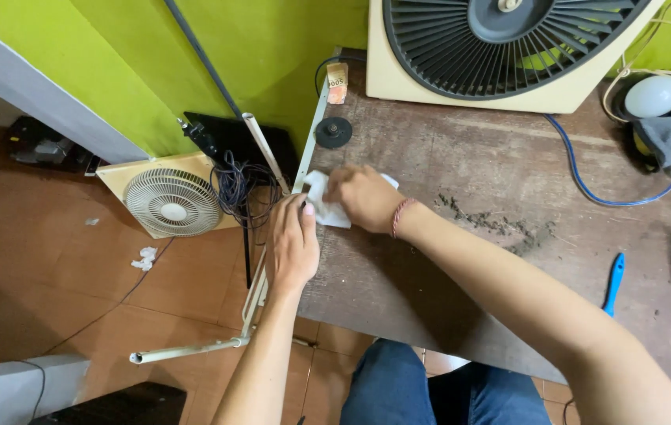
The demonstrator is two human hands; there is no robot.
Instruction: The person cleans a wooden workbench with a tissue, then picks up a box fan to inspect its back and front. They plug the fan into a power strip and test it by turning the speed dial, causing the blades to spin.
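Observation:
My right hand (360,195) presses a crumpled white tissue (323,201) against the left edge of the brown wooden table (461,260). My left hand (292,244) grips a thin white metal frame rod (272,260) that runs along that table edge, just below the tissue. A red cord bracelet circles my right wrist. A streak of dark dust (500,224) lies on the tabletop to the right of my right forearm.
A large cream box fan (500,47) stands at the table's back. A black round knob (334,132), blue cable (587,181), blue-handled tool (614,282) and white bulb (653,94) lie on the table. A small fan (171,201) and tangled wires (241,185) sit on the tiled floor.

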